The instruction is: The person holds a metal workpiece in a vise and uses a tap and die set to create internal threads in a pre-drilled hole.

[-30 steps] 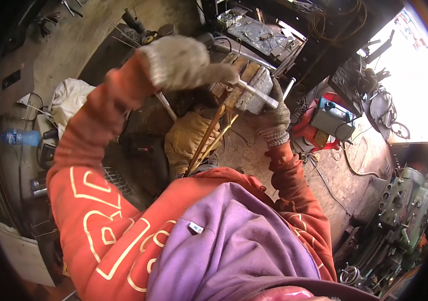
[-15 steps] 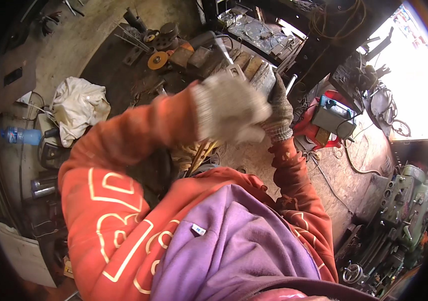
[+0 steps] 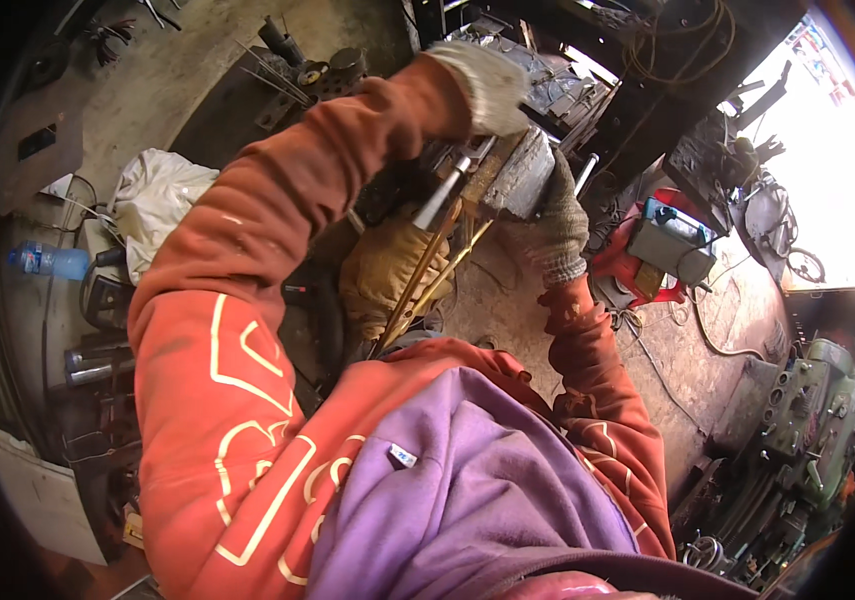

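My left hand, in a pale knit work glove, is stretched far forward over a dark metal vise-like block. Its fingers are blurred but appear closed around the upper end of a tapered silver bar handle, which sticks out below the hand. My right hand, in a grey knit glove, is at the near right corner of the worn metal block. Its fingers lie along the block's right side and its thumb is beneath. Past those fingers a bright metal rod pokes out; whether I hold it is hidden.
Long brass-coloured rods lean against a tan, crumpled leather-like thing below the block. At right are a red-and-grey box-shaped machine with cables and a green machine tool. A white cloth and water bottle are at left.
My left hand has swung forward, from beside my right hand to beyond the block. The silver bar has turned with it, its free end now pointing toward me. My right hand stays put.
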The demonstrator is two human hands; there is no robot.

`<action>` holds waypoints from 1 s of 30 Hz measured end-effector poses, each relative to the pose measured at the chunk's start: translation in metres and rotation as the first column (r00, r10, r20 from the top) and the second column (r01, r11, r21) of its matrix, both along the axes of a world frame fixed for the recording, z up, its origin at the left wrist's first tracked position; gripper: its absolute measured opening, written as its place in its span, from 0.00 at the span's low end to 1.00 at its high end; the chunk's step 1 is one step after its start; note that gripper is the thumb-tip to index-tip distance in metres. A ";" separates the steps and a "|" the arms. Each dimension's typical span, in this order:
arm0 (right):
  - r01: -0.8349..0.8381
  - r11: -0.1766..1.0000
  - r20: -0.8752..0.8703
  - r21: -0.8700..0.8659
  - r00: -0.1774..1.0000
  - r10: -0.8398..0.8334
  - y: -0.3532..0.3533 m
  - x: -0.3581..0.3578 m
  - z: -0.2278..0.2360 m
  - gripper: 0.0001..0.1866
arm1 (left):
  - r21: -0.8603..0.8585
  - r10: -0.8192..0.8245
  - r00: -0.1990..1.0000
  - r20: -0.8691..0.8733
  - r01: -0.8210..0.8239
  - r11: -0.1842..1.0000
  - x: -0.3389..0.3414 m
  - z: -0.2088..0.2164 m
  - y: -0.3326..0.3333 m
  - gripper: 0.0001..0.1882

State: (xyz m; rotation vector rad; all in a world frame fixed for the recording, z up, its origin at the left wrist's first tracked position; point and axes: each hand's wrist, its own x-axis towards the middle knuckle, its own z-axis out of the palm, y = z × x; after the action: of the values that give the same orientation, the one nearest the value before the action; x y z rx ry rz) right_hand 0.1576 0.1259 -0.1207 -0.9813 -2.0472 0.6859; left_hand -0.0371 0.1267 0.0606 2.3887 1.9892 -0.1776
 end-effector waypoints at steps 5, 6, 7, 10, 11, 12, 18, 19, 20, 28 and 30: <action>-0.016 0.999 -0.014 0.033 1.000 0.017 0.014 0.007 -0.027 0.50 | 0.022 -0.241 0.960 -0.145 0.247 0.969 0.042 -0.025 -0.012 0.17; -0.094 0.981 -0.097 -0.167 0.992 0.078 0.035 0.013 -0.049 0.45 | 0.098 -0.307 0.950 -0.062 0.312 0.945 0.052 -0.023 -0.026 0.17; -0.043 0.994 -0.120 -0.097 0.992 0.031 0.046 0.022 -0.073 0.50 | 0.177 -0.378 0.926 0.017 0.369 0.912 0.062 -0.020 -0.043 0.17; -0.063 0.997 -0.048 -0.054 0.997 0.060 0.018 0.000 -0.036 0.60 | 0.228 -0.345 0.910 0.229 0.294 0.928 0.044 -0.019 -0.130 0.20; -0.088 0.986 0.085 -0.143 0.991 0.101 -0.001 0.006 0.010 0.58 | 0.146 -0.281 0.929 0.242 0.252 0.957 0.030 -0.014 -0.149 0.20; -0.069 0.988 0.083 -0.139 0.993 0.081 0.001 0.008 0.008 0.58 | 0.143 -0.277 0.939 0.206 0.251 0.957 0.011 -0.010 -0.152 0.22; -0.157 0.987 -0.193 -0.023 0.970 0.150 0.016 0.004 -0.026 0.67 | 0.070 0.203 0.978 0.035 -0.205 0.976 -0.071 -0.013 -0.061 0.43; -0.159 0.987 -0.187 -0.022 0.970 0.152 0.015 0.003 -0.021 0.67 | -0.092 0.266 0.963 -0.051 -0.270 0.959 -0.072 -0.011 -0.037 0.44; -0.100 0.995 -0.075 -0.014 0.992 0.098 0.012 0.005 -0.012 0.66 | -0.058 0.190 0.981 0.024 -0.189 0.980 -0.056 -0.009 -0.026 0.41; 0.046 0.998 0.092 -0.038 0.995 -0.042 0.015 0.012 -0.003 0.65 | 0.122 -0.457 0.880 0.133 0.443 0.888 0.057 -0.016 -0.040 0.13; -0.021 0.999 -0.101 0.038 0.995 0.024 0.013 0.000 -0.012 0.68 | 0.185 -0.520 0.828 0.211 0.488 0.853 0.045 -0.006 -0.103 0.17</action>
State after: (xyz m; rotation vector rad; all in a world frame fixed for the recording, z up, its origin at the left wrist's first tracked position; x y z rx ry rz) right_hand 0.1577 0.1390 -0.1325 -0.8855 -1.9780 0.6931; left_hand 0.0077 0.0237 0.0541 2.7969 1.2569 0.2443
